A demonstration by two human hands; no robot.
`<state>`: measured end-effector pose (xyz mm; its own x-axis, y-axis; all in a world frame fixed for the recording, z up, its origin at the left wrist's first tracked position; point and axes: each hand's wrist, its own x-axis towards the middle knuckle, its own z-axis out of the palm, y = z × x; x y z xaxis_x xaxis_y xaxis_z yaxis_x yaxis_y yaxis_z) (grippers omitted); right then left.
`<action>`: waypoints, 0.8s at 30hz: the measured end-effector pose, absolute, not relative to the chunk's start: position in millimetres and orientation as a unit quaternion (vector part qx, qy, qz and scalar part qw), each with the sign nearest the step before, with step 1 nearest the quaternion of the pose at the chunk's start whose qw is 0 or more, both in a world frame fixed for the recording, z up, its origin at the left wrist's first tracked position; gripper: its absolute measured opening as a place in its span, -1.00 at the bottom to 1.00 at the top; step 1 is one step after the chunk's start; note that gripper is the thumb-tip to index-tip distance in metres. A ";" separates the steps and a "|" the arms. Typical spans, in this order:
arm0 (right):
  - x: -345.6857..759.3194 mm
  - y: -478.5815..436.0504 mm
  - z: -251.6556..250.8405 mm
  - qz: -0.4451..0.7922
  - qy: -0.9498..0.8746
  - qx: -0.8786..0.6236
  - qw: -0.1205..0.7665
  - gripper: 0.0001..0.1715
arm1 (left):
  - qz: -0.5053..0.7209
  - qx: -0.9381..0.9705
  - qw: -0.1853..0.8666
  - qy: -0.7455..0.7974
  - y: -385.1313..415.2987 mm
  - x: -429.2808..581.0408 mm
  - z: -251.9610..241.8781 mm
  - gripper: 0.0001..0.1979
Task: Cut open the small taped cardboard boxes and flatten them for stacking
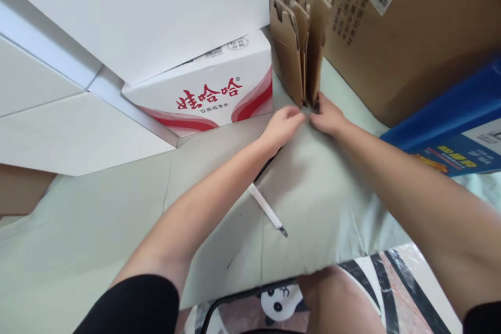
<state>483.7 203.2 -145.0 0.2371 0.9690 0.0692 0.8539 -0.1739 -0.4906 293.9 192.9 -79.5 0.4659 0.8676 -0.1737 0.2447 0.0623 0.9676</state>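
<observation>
Several flattened brown cardboard pieces (287,52) stand upright, side by side, between a white carton and a large brown box. My left hand (282,125) is just in front of their lower edge, its fingers curled and slightly blurred; whether anything is in them is hidden. To its right, my right hand (329,116) reaches the lower right corner of the cardboard with its fingertips, the thumb held apart from the fingers. Below my left forearm lies a slim white utility knife (266,209), its blade tip pointing towards me. A dark flat object (268,164) is partly covered by that forearm.
The white carton with red lettering (207,96) sits under a white panel (176,10) at the left. On the right stand the large brown box (376,52) and a blue package (442,125). A pale green cloth (321,193) covers the surface.
</observation>
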 end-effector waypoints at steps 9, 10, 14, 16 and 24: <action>418.9 85.8 -119.9 0.115 -0.650 -0.727 0.189 -0.12 | 0.403 0.456 0.660 0.440 78.0 82.8 -70.5 -0.78; 404.0 81.3 -116.5 0.109 -0.672 -0.706 0.192 -0.14 | 0.445 0.416 0.650 0.454 69.6 65.6 -72.0 -0.77; 324.5 83.0 -96.2 0.096 -0.763 -0.607 0.202 -0.26 | 0.556 0.282 0.631 0.462 44.4 9.7 -76.5 -0.73; 275.6 88.7 -84.7 0.088 -0.799 -0.562 0.194 -0.30 | 0.584 0.243 0.625 0.457 36.6 -16.2 -77.5 -0.72; 44.8 117.0 -54.2 0.124 -0.893 -0.412 0.129 -0.36 | 0.720 0.089 0.524 0.447 32.2 -122.6 -71.2 -0.80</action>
